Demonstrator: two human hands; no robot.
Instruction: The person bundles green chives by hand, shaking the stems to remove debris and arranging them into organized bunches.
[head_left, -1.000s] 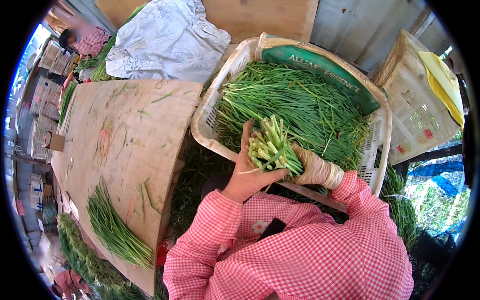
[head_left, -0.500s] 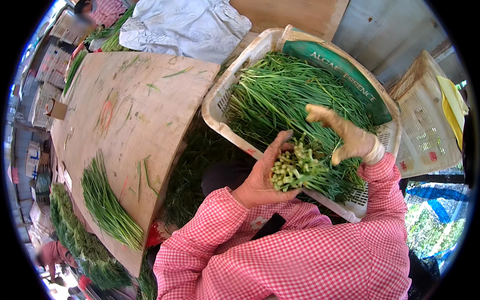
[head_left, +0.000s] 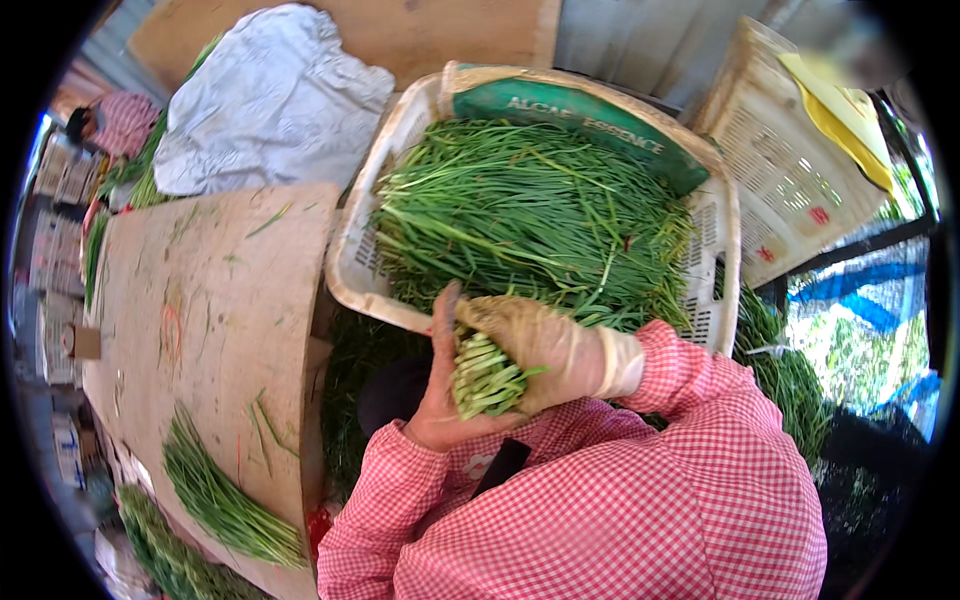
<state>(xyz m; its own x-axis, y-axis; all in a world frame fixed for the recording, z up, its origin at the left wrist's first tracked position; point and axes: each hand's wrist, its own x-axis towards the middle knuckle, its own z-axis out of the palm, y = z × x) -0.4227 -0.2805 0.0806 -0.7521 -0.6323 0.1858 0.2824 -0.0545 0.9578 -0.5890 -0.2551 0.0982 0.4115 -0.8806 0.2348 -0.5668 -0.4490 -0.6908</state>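
In front of my body, my left hand (head_left: 437,395) wraps round a bunch of green chives (head_left: 486,375), its pale stem ends turned up towards me. My right hand (head_left: 545,352), in a pale, dirty glove, is curled against the other side of the same bunch. Both hands are closed on it, just off the near rim of a white plastic crate (head_left: 372,303). Long loose chives (head_left: 530,215) fill that crate, lying mostly crosswise. The leafy part of the held bunch is hidden by my right hand.
On the wooden table (head_left: 235,300) to my left lies another bunch of chives (head_left: 225,500) with a few loose blades. A white cloth (head_left: 270,100) covers its far end. A second crate (head_left: 775,150) leans at the right. A person (head_left: 125,122) sits at the far left.
My right hand has come down from above the crate and closed on the bunch. My left hand has tilted the bunch. The whole view has shifted, so the crate appears further left.
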